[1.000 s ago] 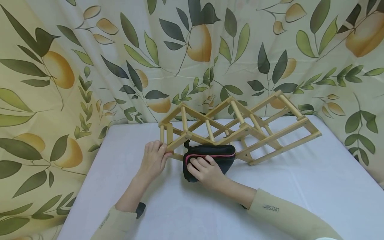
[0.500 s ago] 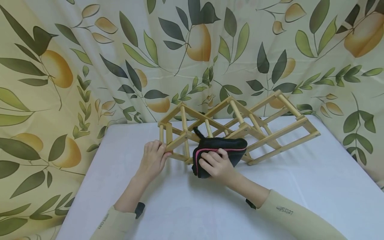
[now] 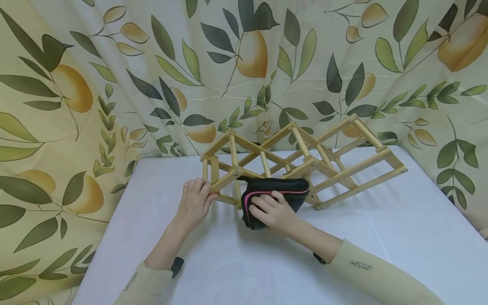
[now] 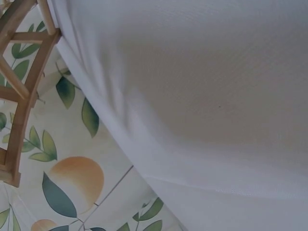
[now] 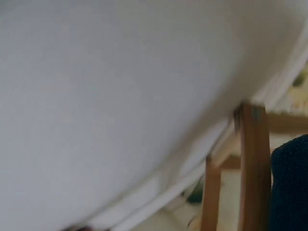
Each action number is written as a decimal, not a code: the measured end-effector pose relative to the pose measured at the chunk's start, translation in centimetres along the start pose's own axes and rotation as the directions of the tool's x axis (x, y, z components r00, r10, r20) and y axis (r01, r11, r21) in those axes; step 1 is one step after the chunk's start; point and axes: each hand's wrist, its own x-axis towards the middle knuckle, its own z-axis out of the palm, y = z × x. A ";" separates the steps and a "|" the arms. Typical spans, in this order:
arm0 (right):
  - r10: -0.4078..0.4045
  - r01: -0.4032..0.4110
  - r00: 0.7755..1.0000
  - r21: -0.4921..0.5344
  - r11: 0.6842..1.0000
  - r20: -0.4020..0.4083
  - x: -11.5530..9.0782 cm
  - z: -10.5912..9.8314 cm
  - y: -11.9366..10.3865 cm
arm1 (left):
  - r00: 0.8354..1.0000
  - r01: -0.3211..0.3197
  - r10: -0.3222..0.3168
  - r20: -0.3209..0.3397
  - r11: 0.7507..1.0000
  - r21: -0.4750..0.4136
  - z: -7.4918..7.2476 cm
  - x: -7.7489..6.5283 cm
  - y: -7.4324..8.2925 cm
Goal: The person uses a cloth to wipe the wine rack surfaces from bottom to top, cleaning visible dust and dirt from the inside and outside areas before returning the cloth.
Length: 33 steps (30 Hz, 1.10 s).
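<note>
On a white-covered table (image 3: 221, 267) before a fruit-patterned curtain (image 3: 251, 55), a person's left hand (image 3: 193, 202) grips the near left corner of a wooden rack (image 3: 310, 164), fingers bent over the slat. Just right of it, a black pouch (image 3: 282, 185) trimmed in pink sits in front of the rack's left-centre section, its small strap pointing left; whether pouch and rack touch cannot be told. The right hand (image 3: 275, 212) holds the pouch from the near side, fingers curled against its front. Farther right, the rack's open lattice stretches toward the table's far right corner.
</note>
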 end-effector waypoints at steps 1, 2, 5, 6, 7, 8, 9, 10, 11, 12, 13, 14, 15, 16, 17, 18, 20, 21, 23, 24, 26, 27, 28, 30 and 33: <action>0.017 -0.017 0.998 0.004 1.000 -0.062 0.0 -0.3 0.5 | 1.000 0.001 -0.001 0.002 1.000 0.000 0.0 0.0 0.0; 0.033 -0.033 0.992 0.006 0.999 -0.126 -0.1 -0.6 1.1 | 1.000 0.001 -0.001 0.004 1.000 -0.001 -0.1 0.0 0.0; 0.054 -0.055 0.963 0.004 0.999 -0.265 -0.1 -1.2 2.3 | 1.000 0.002 -0.002 0.008 1.000 0.000 -0.1 0.0 0.0; 0.055 -0.055 0.956 0.007 0.998 -0.287 -0.1 -1.2 2.5 | 1.000 0.003 -0.003 0.009 1.000 0.000 -0.1 0.0 0.0; 0.055 -0.055 0.953 0.010 0.998 -0.299 -0.1 -1.2 2.6 | 1.000 0.005 -0.005 0.009 1.000 -0.002 -0.1 0.0 0.0; 0.055 -0.052 0.952 0.019 0.998 -0.301 0.0 -1.1 2.6 | 1.000 0.004 -0.004 0.008 1.000 0.000 -0.1 0.0 0.0; 0.049 -0.046 0.954 0.019 0.999 -0.297 0.0 -0.9 2.5 | 1.000 0.004 -0.004 0.007 1.000 -0.001 -0.1 0.0 0.0; 0.042 -0.037 0.957 0.024 0.999 -0.288 0.1 -0.7 2.3 | 1.000 0.004 -0.004 0.006 1.000 -0.001 -0.1 0.0 0.0; 0.032 -0.026 0.962 0.025 0.999 -0.273 0.1 -0.5 2.1 | 1.000 0.003 -0.003 0.004 1.000 0.000 -0.1 0.0 0.0; 0.018 -0.012 0.967 0.024 1.000 -0.255 0.1 -0.3 1.8 | 1.000 0.002 -0.002 0.002 1.000 0.001 -0.1 0.0 0.0; 0.000 0.004 0.973 0.016 1.000 -0.232 0.2 0.0 1.4 | 1.000 0.000 0.000 0.000 1.000 0.001 0.0 -0.1 -0.1; -0.020 0.022 0.979 0.011 1.000 -0.204 0.2 0.3 1.1 | 1.000 -0.001 0.001 -0.003 1.000 0.000 0.0 -0.1 -0.1; -0.042 0.043 0.984 0.003 0.999 -0.174 0.3 0.6 0.7 | 1.000 -0.001 0.001 -0.006 1.000 -0.002 0.0 -0.1 -0.1; -0.063 0.064 0.989 0.005 0.998 -0.135 0.3 0.9 0.3 | 1.000 -0.001 0.001 -0.009 1.000 -0.003 0.0 0.0 -0.1; -0.081 0.082 0.992 0.007 0.997 -0.094 0.4 1.2 0.0 | 1.000 0.000 0.000 -0.011 1.000 -0.004 0.0 0.0 -0.1; -0.092 0.093 0.994 0.014 0.996 -0.050 0.4 1.4 -0.4 | 1.000 0.001 -0.001 -0.014 1.000 -0.006 0.0 0.0 -0.1; -0.106 0.106 0.994 0.034 0.994 0.019 0.4 1.9 -1.0 | 1.000 0.001 -0.002 -0.016 1.000 -0.008 0.0 0.0 -0.1; -0.112 0.110 0.993 0.044 0.993 0.048 0.4 2.0 -1.2 | 1.000 0.001 -0.001 -0.017 1.000 -0.008 0.0 0.0 -0.1; -0.119 0.115 0.988 0.053 0.992 0.097 0.4 2.0 -1.4 | 1.000 0.001 -0.001 -0.018 1.000 -0.007 0.0 0.0 -0.1; -0.122 0.117 0.986 0.049 0.992 0.110 0.4 2.0 -1.4 | 1.000 0.001 -0.001 -0.018 1.000 -0.006 0.0 0.0 -0.1; -0.119 0.114 0.985 0.042 0.993 0.127 0.3 1.5 -1.2 | 1.000 -0.001 0.001 -0.018 1.000 -0.003 0.0 0.0 -0.1; -0.113 0.109 0.985 0.036 0.993 0.128 0.2 1.2 -0.9 | 1.000 -0.001 0.001 -0.017 1.000 -0.002 0.0 -0.1 -0.1; -0.103 0.100 0.987 0.032 0.994 0.124 0.1 0.8 -0.6 | 1.000 -0.002 0.002 -0.015 1.000 0.000 0.0 0.0 -0.1; -0.072 0.070 0.992 0.023 0.997 0.100 -0.1 -0.1 0.1 | 1.000 -0.007 0.007 -0.015 1.000 -0.001 0.0 0.0 -0.1; -0.022 0.021 1.000 0.021 1.000 0.012 -0.3 -1.3 1.4 | 1.000 -0.011 0.011 -0.016 1.000 -0.001 0.1 0.0 -0.1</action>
